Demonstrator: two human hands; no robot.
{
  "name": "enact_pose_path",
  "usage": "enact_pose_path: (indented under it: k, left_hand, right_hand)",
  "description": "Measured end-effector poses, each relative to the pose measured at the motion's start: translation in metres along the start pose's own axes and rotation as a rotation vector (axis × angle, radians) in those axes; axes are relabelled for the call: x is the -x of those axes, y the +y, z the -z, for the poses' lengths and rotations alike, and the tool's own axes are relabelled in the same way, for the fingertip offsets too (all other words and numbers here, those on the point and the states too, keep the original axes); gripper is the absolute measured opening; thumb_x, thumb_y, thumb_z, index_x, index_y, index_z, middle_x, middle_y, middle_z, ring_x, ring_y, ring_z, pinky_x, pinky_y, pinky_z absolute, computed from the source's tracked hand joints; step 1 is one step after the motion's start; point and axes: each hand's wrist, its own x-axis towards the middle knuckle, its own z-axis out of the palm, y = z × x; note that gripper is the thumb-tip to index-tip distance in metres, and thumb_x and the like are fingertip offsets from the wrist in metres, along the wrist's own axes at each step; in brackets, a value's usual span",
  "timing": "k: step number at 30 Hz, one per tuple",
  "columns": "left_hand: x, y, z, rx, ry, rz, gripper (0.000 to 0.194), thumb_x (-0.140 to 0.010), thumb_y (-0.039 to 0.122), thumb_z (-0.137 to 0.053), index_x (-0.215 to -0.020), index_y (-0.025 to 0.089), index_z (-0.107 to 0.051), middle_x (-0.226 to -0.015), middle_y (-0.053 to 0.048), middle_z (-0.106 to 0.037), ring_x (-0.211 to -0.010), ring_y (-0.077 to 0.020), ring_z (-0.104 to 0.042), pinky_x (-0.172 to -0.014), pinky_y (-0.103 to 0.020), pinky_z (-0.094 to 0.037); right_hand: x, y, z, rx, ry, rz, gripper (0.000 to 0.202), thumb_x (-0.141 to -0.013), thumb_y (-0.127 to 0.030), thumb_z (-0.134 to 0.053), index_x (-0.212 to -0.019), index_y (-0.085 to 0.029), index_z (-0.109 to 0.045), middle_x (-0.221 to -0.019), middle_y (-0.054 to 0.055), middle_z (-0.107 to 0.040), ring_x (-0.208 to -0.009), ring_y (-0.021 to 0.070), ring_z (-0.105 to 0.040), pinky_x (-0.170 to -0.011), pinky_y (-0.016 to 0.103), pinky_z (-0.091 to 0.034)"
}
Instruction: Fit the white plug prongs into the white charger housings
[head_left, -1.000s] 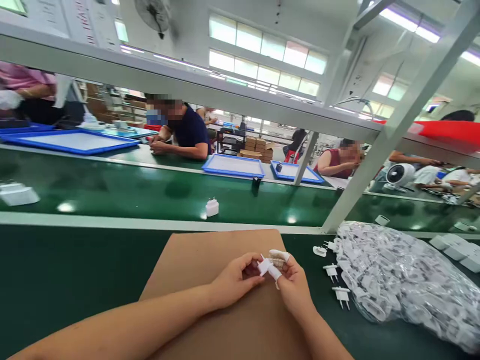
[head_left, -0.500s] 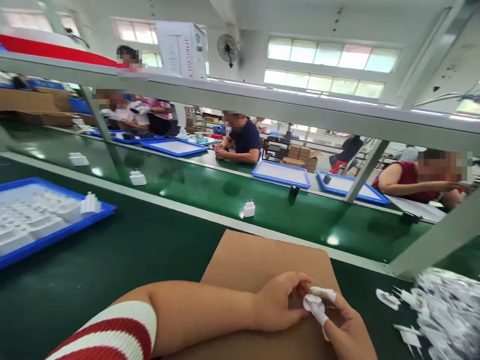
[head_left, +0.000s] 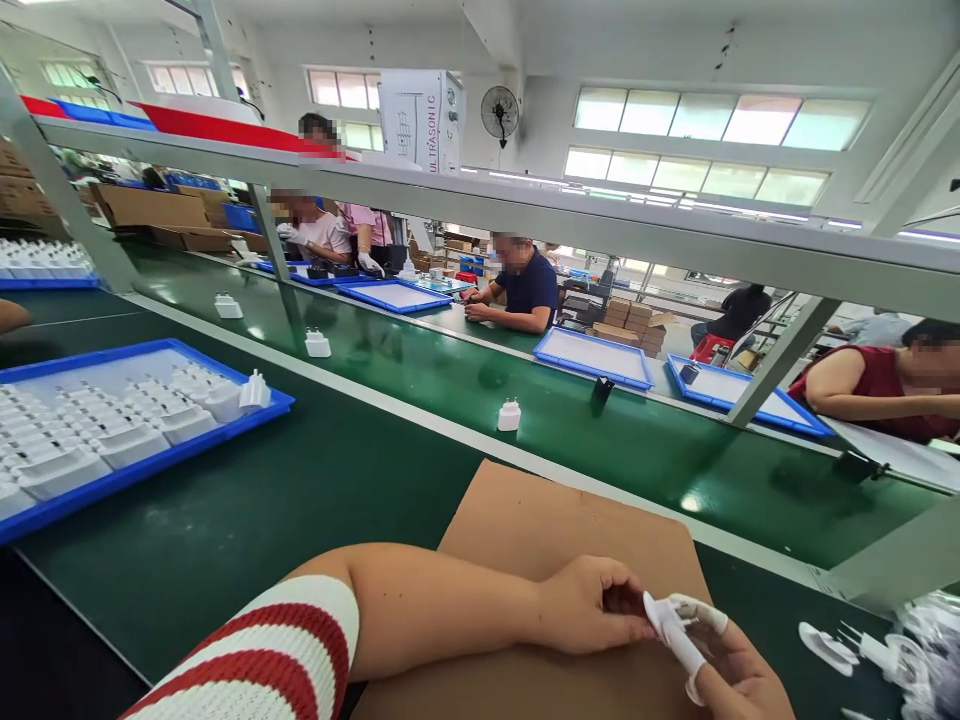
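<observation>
Over a sheet of brown cardboard (head_left: 555, 520), my two hands meet around a small white plastic plug piece (head_left: 654, 610) with a rounded end. My left hand (head_left: 592, 605) has its fingers curled and its thumb and fingertips pinching the piece's left edge. White finger cots cover the thumb and a finger of my right hand (head_left: 739, 655), which pinches the same piece from the right. Its far side and any pins are hidden by the fingers. Loose white plug parts (head_left: 829, 648) with metal pins lie right of my right hand.
A blue tray (head_left: 262, 415) of white chargers is at left. White chargers (head_left: 508, 414) and black pieces (head_left: 602, 390) sit on the green conveyor (head_left: 420, 385). Clear plastic bagging (head_left: 930, 640) is at right. A shelf beam (head_left: 525, 205) crosses above. Co-workers sit opposite.
The view has swung left, so most things appear farther right. The white piece has turned in my fingers and now shows more edge-on. Both hands stay together on it.
</observation>
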Motion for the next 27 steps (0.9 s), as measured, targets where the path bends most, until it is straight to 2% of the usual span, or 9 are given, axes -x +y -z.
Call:
enact_pose_path:
  k: [5, 11, 16, 22, 27]
  left_hand:
    - [0.001, 0.002, 0.002, -0.144, -0.003, -0.038, 0.027, -0.075, 0.037, -0.076, -0.087, 0.013, -0.073, -0.079, -0.002, -0.066, -0.068, -0.0116, -0.053, -0.063, -0.024, -0.042]
    - [-0.001, 0.001, 0.003, -0.201, -0.009, -0.090, 0.023, -0.076, 0.034, -0.073, -0.084, 0.013, -0.074, -0.076, -0.002, -0.063, -0.066, -0.0111, -0.051, -0.061, -0.023, -0.040]
    - [0.000, 0.000, 0.004, -0.209, -0.008, -0.086, 0.023, -0.075, 0.035, -0.073, -0.084, 0.014, -0.074, -0.081, -0.004, -0.068, -0.069, -0.0123, -0.054, -0.063, -0.024, -0.042]
    - [0.000, 0.000, 0.003, -0.203, -0.015, -0.125, 0.022, -0.074, 0.035, -0.072, -0.081, 0.014, -0.073, -0.080, -0.005, -0.068, -0.070, -0.0135, -0.056, -0.064, -0.025, -0.043]
    - [0.000, 0.001, 0.003, -0.194, -0.021, -0.097, 0.022, -0.073, 0.032, -0.073, -0.084, 0.014, -0.073, -0.080, -0.004, -0.067, -0.068, -0.0123, -0.054, -0.063, -0.024, -0.043]
  right_hand:
    - [0.006, -0.003, -0.008, -0.065, -0.003, -0.016, 0.045, -0.052, -0.035, -0.085, -0.092, -0.020, -0.076, -0.096, 0.011, -0.078, -0.094, 0.0343, -0.072, -0.056, 0.029, -0.053]
    - [0.010, -0.003, -0.018, -0.175, 0.036, 0.007, 0.040, -0.054, -0.030, -0.085, -0.091, -0.020, -0.074, -0.097, 0.010, -0.078, -0.092, 0.0304, -0.072, -0.050, 0.024, -0.046]
    - [0.007, -0.006, -0.012, -0.114, -0.024, -0.054, 0.049, -0.048, -0.033, -0.091, -0.093, -0.019, -0.076, -0.094, 0.010, -0.078, -0.085, 0.0295, -0.071, -0.051, 0.026, -0.048]
    - [0.008, -0.006, -0.011, -0.101, -0.044, -0.028, 0.050, -0.050, -0.035, -0.092, -0.095, -0.020, -0.076, -0.096, 0.010, -0.077, -0.087, 0.0292, -0.070, -0.052, 0.025, -0.047]
    - [0.008, -0.004, -0.011, -0.111, -0.051, -0.017, 0.049, -0.052, -0.034, -0.092, -0.096, -0.020, -0.075, -0.097, 0.010, -0.076, -0.091, 0.0293, -0.070, -0.053, 0.024, -0.047]
